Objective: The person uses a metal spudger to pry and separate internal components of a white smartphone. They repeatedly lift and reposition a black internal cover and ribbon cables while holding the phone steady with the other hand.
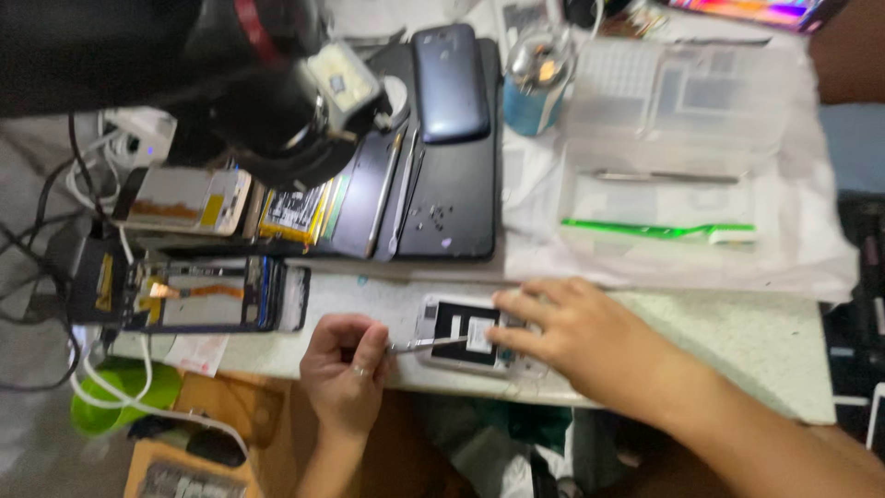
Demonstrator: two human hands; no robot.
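A pale speckled table (737, 341) runs across the room, its front edge bare on the right. A white cloth (811, 231) covers its far right part, and a black mat (461, 203) lies at the middle. Below the front edge sit a green bowl (115, 397) and a brown cardboard box (230, 406). Black cables (37, 231) trail down the left side. The light is even and soft.

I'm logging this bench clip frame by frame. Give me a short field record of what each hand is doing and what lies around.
Left hand: left hand holds a thin metal tool, tip on the opened phone
Right hand: right hand lies flat on the opened phone, fingers pressing it down
Surface: pale worktop
Behind: dark blue phone back, green toothbrush, clear plastic organiser
Left side: stripped phone frame
Overhead: black microscope head, blurred
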